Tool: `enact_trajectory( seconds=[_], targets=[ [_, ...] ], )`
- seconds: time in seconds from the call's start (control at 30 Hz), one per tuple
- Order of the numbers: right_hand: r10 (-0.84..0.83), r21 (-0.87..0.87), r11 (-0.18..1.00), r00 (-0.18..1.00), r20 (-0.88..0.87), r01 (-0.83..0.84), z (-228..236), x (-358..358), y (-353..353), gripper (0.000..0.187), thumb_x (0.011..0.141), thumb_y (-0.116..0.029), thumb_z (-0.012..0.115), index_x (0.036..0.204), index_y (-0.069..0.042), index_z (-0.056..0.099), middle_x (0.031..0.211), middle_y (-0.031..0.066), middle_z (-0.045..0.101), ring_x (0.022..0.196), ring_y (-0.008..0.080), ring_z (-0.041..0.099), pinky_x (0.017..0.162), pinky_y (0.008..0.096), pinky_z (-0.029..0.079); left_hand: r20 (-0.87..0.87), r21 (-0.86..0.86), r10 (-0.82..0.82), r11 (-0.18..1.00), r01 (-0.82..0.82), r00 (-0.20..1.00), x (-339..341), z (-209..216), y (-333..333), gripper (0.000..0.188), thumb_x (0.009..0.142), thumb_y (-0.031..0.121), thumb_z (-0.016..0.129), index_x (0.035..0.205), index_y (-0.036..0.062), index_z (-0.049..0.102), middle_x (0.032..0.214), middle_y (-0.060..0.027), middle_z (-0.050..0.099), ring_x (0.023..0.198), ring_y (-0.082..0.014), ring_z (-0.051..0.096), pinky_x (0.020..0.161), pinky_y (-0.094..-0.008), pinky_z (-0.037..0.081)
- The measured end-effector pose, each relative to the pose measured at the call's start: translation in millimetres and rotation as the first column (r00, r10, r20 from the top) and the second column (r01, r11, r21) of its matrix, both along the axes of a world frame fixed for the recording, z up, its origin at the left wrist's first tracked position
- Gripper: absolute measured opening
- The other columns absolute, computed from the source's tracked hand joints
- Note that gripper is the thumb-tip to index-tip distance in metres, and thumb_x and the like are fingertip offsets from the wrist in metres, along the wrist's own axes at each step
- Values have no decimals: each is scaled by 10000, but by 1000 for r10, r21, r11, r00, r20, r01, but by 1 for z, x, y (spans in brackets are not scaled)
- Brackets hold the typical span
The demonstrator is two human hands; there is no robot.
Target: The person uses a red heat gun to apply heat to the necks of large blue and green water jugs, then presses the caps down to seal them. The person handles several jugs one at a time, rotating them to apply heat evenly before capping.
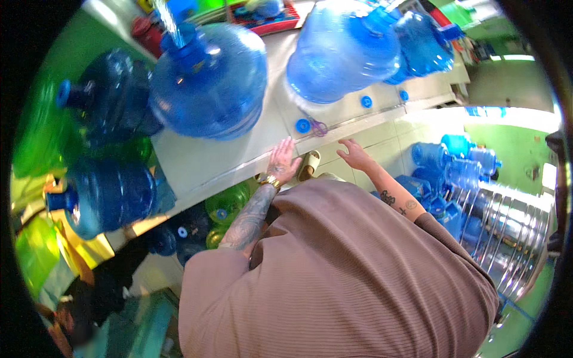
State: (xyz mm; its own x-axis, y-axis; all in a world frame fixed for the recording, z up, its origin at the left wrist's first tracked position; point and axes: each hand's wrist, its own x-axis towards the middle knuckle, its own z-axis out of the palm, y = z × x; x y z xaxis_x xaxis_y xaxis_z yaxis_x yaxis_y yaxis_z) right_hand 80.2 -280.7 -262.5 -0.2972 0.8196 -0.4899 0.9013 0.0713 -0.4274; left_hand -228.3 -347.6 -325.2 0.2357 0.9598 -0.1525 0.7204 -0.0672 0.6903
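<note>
My left hand (pixel 283 161), with a gold watch at its wrist, lies flat at the counter's front edge, fingers stretched out. In the air in front of the counter, my right hand (pixel 357 155) has its fingers apart and holds nothing. Beyond my left hand a large blue water jug (pixel 218 89) stands on the white counter (pixel 197 158), with a stream of water at its neck. A second large blue water jug (pixel 331 56) stands farther right, also under a stream. Between the hands and that jug lie a blue cap (pixel 302 126) and purple-handled scissors (pixel 319 127).
Two more blue caps (pixel 366 102) (pixel 404 95) lie along the counter's edge. Another blue jug (pixel 424 45) stands back right. Jugs (pixel 110 194) lie sideways at left. Green jugs (pixel 230 203) sit below the counter. A metal rack (pixel 501 232) and stacked jugs (pixel 462 173) stand at right.
</note>
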Motion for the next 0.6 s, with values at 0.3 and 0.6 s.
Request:
enact_trajectory(
  seconds=[0.3, 0.6],
  targets=[
    [-379, -103, 907, 897, 228, 410, -7, 177, -82, 531, 936, -380, 621, 1327, -26, 557, 1316, 271, 562, 1261, 405, 509, 1082, 452, 415, -302, -191, -330, 940, 283, 894, 51, -14, 75, 819, 932, 417, 601, 1566, 57, 229, 1667, -108, 118, 1529, -325, 134, 1222, -514, 177],
    [-540, -195, 786, 805, 245, 587, -65, 401, -66, 601, 893, -413, 623, 1305, 21, 575, 1271, 278, 619, 1217, 388, 585, 1044, 415, 465, -450, -145, 213, 941, -307, 867, -25, -44, 7, 810, 906, 459, 633, 1513, 1, 355, 1649, -174, 163, 1496, -379, 214, 1191, -512, 232]
  ],
)
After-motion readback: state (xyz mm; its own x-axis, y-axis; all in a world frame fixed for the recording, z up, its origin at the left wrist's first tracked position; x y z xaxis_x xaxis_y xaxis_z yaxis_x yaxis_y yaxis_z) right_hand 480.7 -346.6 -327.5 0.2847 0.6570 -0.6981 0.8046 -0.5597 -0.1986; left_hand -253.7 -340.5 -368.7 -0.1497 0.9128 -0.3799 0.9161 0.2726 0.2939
